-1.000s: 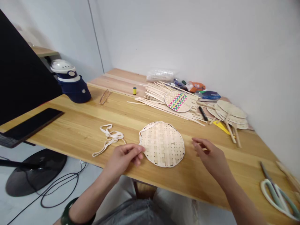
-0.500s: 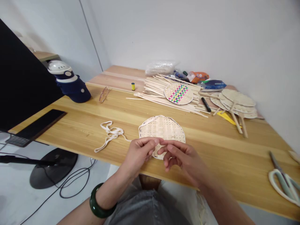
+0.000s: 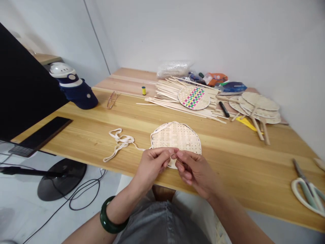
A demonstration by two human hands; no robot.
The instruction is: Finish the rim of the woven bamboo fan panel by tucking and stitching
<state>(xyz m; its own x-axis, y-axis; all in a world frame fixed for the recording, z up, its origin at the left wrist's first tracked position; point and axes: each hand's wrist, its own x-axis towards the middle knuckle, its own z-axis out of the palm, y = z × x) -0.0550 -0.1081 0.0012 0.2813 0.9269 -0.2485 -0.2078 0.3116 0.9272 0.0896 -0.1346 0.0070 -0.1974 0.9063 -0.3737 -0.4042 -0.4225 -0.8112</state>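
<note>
A round woven bamboo disc (image 3: 177, 137) lies on the wooden table (image 3: 233, 159) in front of me. A pale edging ribbon (image 3: 119, 144) runs from its rim off to the left in loose loops. My left hand (image 3: 153, 164) and my right hand (image 3: 194, 169) meet at the disc's near edge. Both pinch with thumb and fingertips at the same spot on the rim. What sits between the fingertips is too small to make out; it may be the ribbon or a needle.
A pile of bamboo strips (image 3: 170, 96) with a coloured woven disc (image 3: 194, 97) lies at the back. Finished fans (image 3: 256, 108) sit back right, scissors (image 3: 308, 195) at the right edge, a black marker (image 3: 224, 109), a thread spool (image 3: 144, 90), glasses (image 3: 111, 100), a cap (image 3: 73, 88) and a monitor (image 3: 22, 88) left.
My right hand came in from the right of the disc to meet my left hand at the near rim. Both went from loose fingers to a pinch. The view shifted slightly.
</note>
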